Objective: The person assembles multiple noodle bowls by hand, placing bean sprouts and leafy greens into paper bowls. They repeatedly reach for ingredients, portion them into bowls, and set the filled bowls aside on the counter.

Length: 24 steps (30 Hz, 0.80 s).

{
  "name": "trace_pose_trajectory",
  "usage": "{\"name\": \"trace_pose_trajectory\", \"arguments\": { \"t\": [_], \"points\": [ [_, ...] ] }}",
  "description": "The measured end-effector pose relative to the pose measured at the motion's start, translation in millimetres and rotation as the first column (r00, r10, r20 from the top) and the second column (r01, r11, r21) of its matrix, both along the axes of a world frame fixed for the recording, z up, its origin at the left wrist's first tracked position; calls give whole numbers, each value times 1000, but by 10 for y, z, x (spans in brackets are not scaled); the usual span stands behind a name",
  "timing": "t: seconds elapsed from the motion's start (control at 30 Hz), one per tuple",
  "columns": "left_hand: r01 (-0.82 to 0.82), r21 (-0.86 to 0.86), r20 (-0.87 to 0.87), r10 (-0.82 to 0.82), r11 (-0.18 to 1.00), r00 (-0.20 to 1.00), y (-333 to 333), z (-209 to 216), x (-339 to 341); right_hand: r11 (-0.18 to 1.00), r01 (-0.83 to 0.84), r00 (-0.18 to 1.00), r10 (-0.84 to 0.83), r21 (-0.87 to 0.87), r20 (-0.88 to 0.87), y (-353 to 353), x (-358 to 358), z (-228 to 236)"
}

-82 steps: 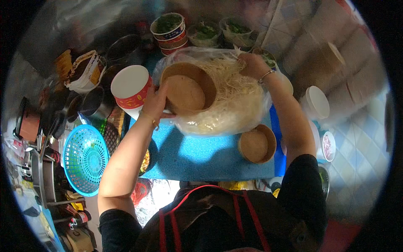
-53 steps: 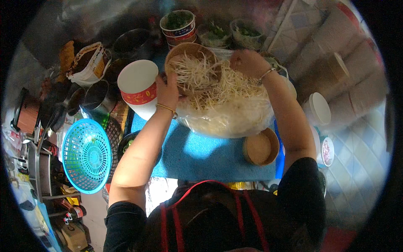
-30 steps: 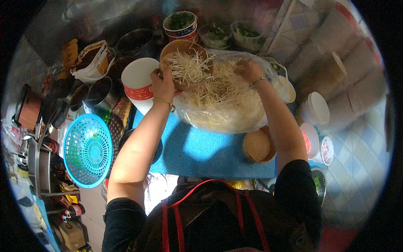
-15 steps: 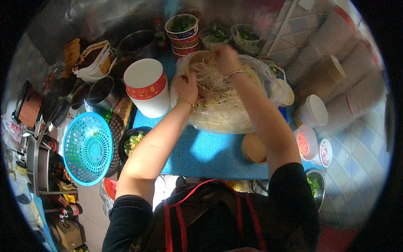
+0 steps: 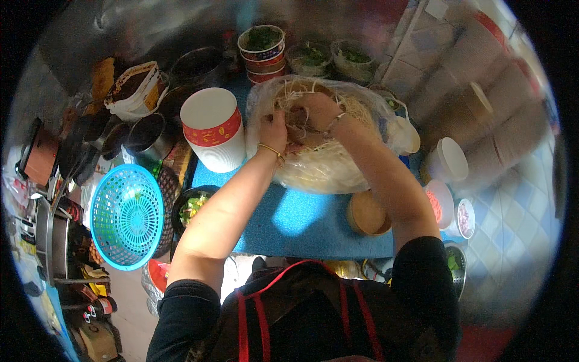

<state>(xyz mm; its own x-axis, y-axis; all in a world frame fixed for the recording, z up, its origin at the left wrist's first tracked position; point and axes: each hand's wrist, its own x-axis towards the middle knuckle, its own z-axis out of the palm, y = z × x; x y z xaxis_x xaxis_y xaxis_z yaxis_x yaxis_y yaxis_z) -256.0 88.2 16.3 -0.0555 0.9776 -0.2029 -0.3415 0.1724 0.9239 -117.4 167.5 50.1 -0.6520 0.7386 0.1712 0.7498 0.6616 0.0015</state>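
A large clear plastic bag (image 5: 325,172) full of thin pale noodles (image 5: 356,117) lies opened on the blue table. My left hand (image 5: 273,128) is closed at the left side of a brown paper bowl (image 5: 313,140) among the noodles. Over the bowl, my right hand (image 5: 319,111) is bent inward with curled fingers, and pale strands lie around them. Its fingertips are partly hidden. A tall stack of white paper bowls (image 5: 214,130) with a red band on the top one stands beside my left hand.
Tubs of chopped greens (image 5: 263,39) line the back. A blue plastic colander (image 5: 126,217) sits at the left, near a dark bowl of cut vegetables (image 5: 193,207). A brown paper bowl (image 5: 367,213) rests by the front edge. Tubs of pink pieces (image 5: 439,202) stand at right.
My right hand has come down from above the far side of the bag, toward me and into the brown bowl. My left hand has stayed nearly in place, with the bowl tilted differently.
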Motion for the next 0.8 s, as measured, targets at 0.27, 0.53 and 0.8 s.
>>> {"name": "trace_pose_trajectory", "arguments": {
  "t": [0.27,0.53,0.8],
  "points": [
    [34,8,-99,-33,999,995,-255,209,-57,972,-59,998,63,227,-11,-221,26,750],
    [-28,-36,-61,25,999,998,-279,280,-221,983,-184,974,178,-27,-142,-668,-11,808],
    [44,24,-15,-43,999,999,-184,152,-97,991,-118,967,130,-64,221,-495,-37,570]
  ]
}}
